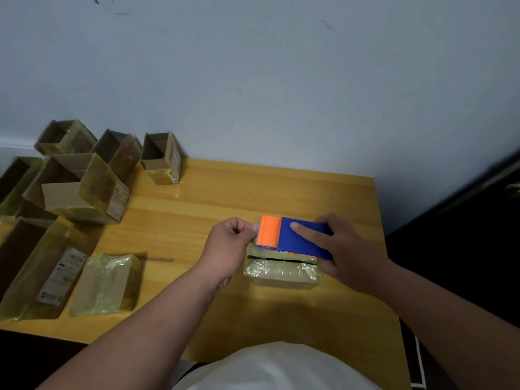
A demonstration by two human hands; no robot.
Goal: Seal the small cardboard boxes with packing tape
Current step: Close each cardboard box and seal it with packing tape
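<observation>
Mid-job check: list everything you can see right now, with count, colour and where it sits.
Tape dispenser: one, blue and orange, on the box being sealed.
Box being sealed: one, brown, tape-wrapped, table centre-right.
Wrapped box: one, brown, front left.
Open boxes: about seven, brown, upright, left and back-left.
Table: one, yellow wood.
Wall: grey, behind.
Left hand: pinching at the orange end.
Right hand: grip on the blue body.

2 bare forearms here, no sleeves reaching the wrists, no rings or watch on the hands; below the hands, a plain white top [278, 367] fills the bottom edge.
</observation>
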